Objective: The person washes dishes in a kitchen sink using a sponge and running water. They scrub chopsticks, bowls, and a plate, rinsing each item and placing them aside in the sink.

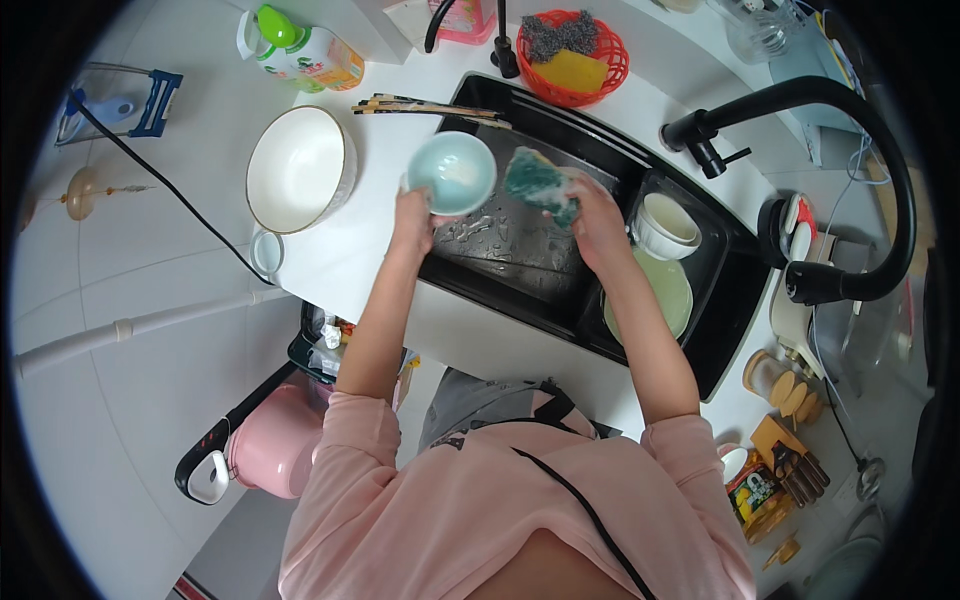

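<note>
My left hand (416, 217) grips the near rim of a pale blue bowl (454, 169), tilted with its inside towards me; whitish suds lie in it. In my right hand (600, 217) is a green scouring sponge (536, 184) with foam on it. A small gap separates sponge and bowl. Both are over the left basin of a black sink (517, 232), whose floor is wet. Stacked white bowls (666, 225) and a pale green plate (660, 292) sit in the right basin, the plate partly hidden by my right forearm.
A large white bowl (296, 169) and a small glass dish (267, 251) stand on the left counter. Chopsticks (427, 109) reach over the sink's edge. Behind are pump bottles (322, 56) and a red basket (619, 71) with scourers. A black faucet (795, 94) arches at right.
</note>
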### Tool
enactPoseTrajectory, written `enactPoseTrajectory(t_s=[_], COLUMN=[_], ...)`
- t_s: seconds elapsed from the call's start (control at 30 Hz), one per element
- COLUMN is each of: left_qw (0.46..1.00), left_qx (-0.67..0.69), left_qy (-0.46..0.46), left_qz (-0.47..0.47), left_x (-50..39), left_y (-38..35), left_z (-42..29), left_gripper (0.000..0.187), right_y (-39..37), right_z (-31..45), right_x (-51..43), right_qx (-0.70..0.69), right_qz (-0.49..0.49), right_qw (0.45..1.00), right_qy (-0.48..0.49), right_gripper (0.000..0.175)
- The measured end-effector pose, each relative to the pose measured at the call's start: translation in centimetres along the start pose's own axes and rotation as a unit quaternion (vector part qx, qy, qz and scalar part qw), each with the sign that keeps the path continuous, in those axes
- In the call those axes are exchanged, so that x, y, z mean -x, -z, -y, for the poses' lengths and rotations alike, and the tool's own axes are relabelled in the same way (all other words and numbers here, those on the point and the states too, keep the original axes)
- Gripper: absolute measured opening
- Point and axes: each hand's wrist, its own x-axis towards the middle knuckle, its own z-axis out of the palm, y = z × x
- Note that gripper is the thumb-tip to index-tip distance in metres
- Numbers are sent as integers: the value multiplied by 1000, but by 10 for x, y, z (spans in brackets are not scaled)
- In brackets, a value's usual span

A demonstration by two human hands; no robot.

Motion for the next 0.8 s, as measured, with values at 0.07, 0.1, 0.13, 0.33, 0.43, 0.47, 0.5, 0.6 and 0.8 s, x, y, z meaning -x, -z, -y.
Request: enactPoseTrajectory(t_s=[0.07, 0.1, 0.13, 0.33, 0.43, 0.47, 0.5, 0.6, 0.8], left_qw=[997, 994, 993, 988, 986, 985, 986, 985, 967], left_qx=[49, 73, 72, 100, 109, 114, 112, 99, 131], left_qy=[-27, -39, -41, -85, -91, -90, -90, -108, -141], left_qz=[-54, -77, -83, -77, -92, -97, -80, -92, -166], left_x=[-9, -14, -16, -37, -53, -59, -59, -79, -67], left_y=[8, 7, 6, 7, 5, 7, 7, 25, 0], left_z=[-9, -14, -22, -36, -35, -34, -36, -28, -22], left_gripper=[42, 41, 40, 38, 39, 39, 38, 36, 33], right_y=[6, 12, 17, 36, 49, 52, 57, 72, 89], right_z=[-2, -7, -13, -47, -60, -63, -65, -76, -79], right_x=[4, 5, 7, 23, 37, 41, 48, 66, 96], right_qx=[-67, -70, -74, -130, -146, -149, -149, -156, -190], right_qz=[-31, -31, -29, -61, -100, -101, -110, -140, -186], right_qw=[997, 997, 997, 989, 984, 983, 982, 977, 963], right_qy=[-3, -3, -5, -26, -31, -29, -24, -46, -39], right_gripper=[31, 31, 31, 29, 27, 27, 26, 26, 20])
